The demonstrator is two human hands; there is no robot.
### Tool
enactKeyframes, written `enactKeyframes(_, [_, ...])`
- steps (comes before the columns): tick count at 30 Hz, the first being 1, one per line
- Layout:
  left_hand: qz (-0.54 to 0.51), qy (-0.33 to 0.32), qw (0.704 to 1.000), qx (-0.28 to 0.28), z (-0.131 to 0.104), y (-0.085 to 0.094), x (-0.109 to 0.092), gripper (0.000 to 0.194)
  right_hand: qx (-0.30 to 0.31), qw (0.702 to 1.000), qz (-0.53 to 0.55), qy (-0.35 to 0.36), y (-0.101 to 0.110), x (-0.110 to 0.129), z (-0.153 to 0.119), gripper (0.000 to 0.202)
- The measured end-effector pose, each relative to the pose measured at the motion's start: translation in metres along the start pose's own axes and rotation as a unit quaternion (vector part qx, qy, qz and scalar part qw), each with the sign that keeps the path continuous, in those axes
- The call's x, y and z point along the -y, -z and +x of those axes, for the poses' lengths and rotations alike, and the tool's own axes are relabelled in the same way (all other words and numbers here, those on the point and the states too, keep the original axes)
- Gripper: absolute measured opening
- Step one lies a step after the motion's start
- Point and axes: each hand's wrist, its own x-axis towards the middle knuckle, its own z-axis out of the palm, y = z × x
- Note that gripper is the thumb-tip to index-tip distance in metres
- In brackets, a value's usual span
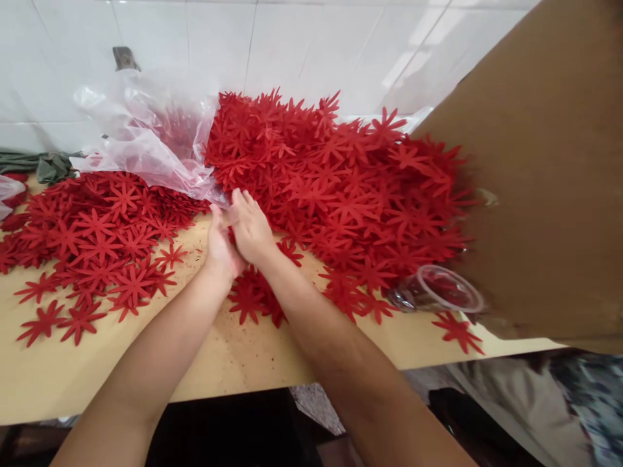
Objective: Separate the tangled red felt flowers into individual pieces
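My left hand (222,246) and my right hand (252,227) meet palm to palm over the table's middle, slightly blurred. The right fingers are stretched out flat, pointing away from me. My left hand looks open too, its fingers partly hidden behind the right. A little red shows between the palms; I cannot tell whether it is held. Just beyond the fingertips lies the edge of a clear plastic bag (146,152). To the right rises a large heap of red flower-shaped cutouts (335,188); several more lie loose below my hands.
A lower pile of red cutouts (104,227) spreads at left. A clear plastic cup (450,288) lies tipped beside a big cardboard box (545,181) at right. The wooden table (233,363) backs onto a white tiled wall (302,45). Dark green cloth (54,167) lies far left.
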Motion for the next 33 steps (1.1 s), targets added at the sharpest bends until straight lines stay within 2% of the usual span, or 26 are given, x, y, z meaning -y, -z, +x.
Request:
enactKeyframes(2, [-0.045,0.071,0.996,-0.012,-0.003,-0.003,-0.002,0.063,-0.021,0.997,0.051,-0.044,-0.001,-0.016,0.011,0.077])
enactKeyframes(4, [-0.084,0.125,0.988,-0.039,-0.004,-0.005,-0.003,0.056,-0.057,0.993,0.093,-0.048,0.000,-0.030,0.016,0.076])
enactKeyframes(8, [-0.114,0.123,0.983,-0.081,0.002,0.000,0.002,0.031,-0.150,0.965,0.184,-0.111,0.002,-0.046,0.013,0.068])
enactKeyframes(10, [-0.105,0.122,0.981,-0.104,0.005,0.004,0.006,0.018,-0.163,0.955,0.206,-0.142,0.003,-0.050,0.010,0.065])
enactKeyframes(15, [-0.066,0.101,0.980,-0.160,0.010,0.008,0.009,0.014,-0.109,0.950,0.258,-0.142,0.010,-0.051,0.006,0.054])
enactKeyframes(20, [-0.054,0.081,0.983,-0.157,0.010,0.004,0.005,0.021,-0.028,0.934,0.305,-0.184,0.017,-0.056,0.003,0.036])
enactKeyframes(25, [0.036,0.098,0.988,-0.112,0.007,0.005,0.007,0.028,-0.057,0.937,0.270,-0.214,0.019,-0.062,0.004,0.029])
enactKeyframes(29, [0.131,0.035,0.986,-0.092,0.009,0.012,0.010,0.038,-0.055,0.932,0.294,-0.205,0.024,-0.060,0.004,0.023])
enactKeyframes(33, [0.166,-0.017,0.980,-0.110,0.014,0.017,0.012,0.027,-0.031,0.907,0.362,-0.212,0.027,-0.057,0.001,0.027])
